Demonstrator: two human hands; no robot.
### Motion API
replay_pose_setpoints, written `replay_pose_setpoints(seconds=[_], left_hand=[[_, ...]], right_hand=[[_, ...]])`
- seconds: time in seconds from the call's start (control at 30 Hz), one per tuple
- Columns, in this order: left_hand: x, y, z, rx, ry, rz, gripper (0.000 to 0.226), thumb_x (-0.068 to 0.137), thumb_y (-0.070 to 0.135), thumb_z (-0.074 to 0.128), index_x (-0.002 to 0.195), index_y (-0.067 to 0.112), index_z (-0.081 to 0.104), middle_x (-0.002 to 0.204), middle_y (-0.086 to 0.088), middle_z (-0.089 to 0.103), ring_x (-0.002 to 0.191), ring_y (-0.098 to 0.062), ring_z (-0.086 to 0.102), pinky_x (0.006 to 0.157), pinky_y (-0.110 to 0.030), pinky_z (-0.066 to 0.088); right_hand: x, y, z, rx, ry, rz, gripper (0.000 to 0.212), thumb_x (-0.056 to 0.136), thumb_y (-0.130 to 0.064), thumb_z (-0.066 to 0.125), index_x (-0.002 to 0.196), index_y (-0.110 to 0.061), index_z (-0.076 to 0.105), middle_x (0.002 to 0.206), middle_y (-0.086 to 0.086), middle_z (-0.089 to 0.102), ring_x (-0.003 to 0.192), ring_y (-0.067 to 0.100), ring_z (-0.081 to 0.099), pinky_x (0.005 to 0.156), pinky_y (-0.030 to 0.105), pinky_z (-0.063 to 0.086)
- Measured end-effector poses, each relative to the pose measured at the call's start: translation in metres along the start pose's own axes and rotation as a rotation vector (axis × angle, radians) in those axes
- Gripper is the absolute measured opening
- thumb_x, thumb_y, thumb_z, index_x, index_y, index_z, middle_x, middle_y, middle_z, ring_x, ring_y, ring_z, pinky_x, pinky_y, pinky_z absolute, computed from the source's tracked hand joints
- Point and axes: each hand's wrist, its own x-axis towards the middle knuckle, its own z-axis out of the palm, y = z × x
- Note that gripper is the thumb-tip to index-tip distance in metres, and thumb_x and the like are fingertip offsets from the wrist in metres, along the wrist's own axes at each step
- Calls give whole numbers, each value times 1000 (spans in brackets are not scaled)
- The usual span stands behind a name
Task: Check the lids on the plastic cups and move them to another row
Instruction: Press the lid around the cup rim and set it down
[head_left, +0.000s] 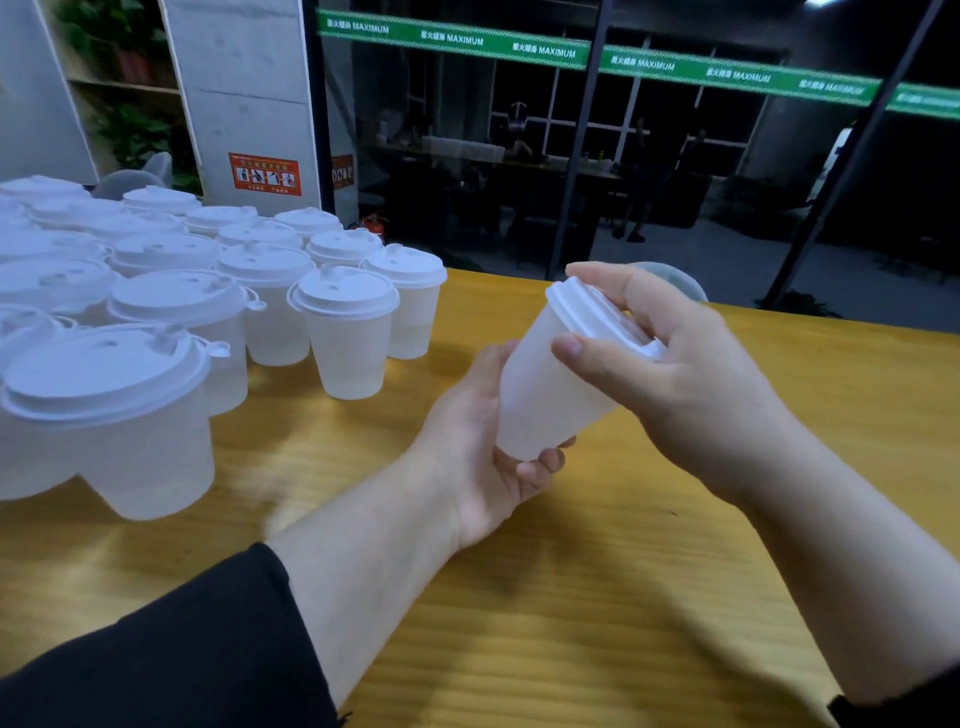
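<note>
Hands hold one translucent plastic cup (545, 395) above the yellow worktop (623, 597), right of centre. Its base is gripped from below by the left hand (483, 457), fingers curled round it. The white lid (597, 317) is grasped at its rim by the right hand (670, 364), thumb on the near edge. The cup is tilted, its long axis running from near left to far right, lid end pointing up and to the right. Many lidded cups (343, 332) are grouped upright at the far left.
</note>
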Motion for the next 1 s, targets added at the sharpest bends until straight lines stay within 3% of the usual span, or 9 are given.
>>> replay_pose_setpoints(seconds=[0.17,0.27,0.4,0.6,0.73,0.87,1.0], left_hand=[[0,0,2,15,132,213,33,99,47,60,96,18,75,75,-4,68,59,-22,54,49,-29,37],[-1,2,-1,64,15,17,35,99,45,54,106,16,71,77,-5,65,57,-20,52,42,-22,37],[0,-1,-4,73,-45,-148,35,94,48,58,108,18,71,80,-8,64,56,-21,52,40,-18,36],[4,-1,3,73,176,128,40,94,54,64,101,16,74,75,-6,69,60,-23,55,46,-26,33],[5,2,2,142,190,213,39,97,55,60,92,18,72,74,-4,65,62,-23,52,50,-29,32],[0,2,-3,68,148,223,44,94,58,66,103,16,72,80,-2,66,59,-17,53,48,-26,38],[-12,11,-2,65,233,327,54,89,59,72,115,12,68,94,-5,68,68,-20,61,53,-27,49]], right_hand=[[2,-3,6,38,129,17,64,76,-65,69,135,-42,58,121,-24,64,110,-13,57,80,12,46],[-1,-7,-4,-80,23,3,72,74,-79,66,137,-46,55,119,-28,63,106,-20,55,73,1,43],[-4,-3,-7,-118,-53,0,64,76,-75,66,132,-46,56,114,-30,65,105,-14,58,72,2,43],[1,5,6,-5,111,13,58,81,-71,65,129,-39,59,115,-20,67,103,-12,58,72,7,45],[0,9,8,57,180,17,60,82,-70,62,134,-40,58,123,-19,66,110,-10,58,77,9,43],[-5,10,10,41,162,26,66,85,-68,51,145,-42,53,140,-24,58,124,-23,43,86,-5,37],[-20,1,11,40,125,15,43,103,-43,46,145,-38,54,133,-26,63,121,-18,51,89,-3,37]])
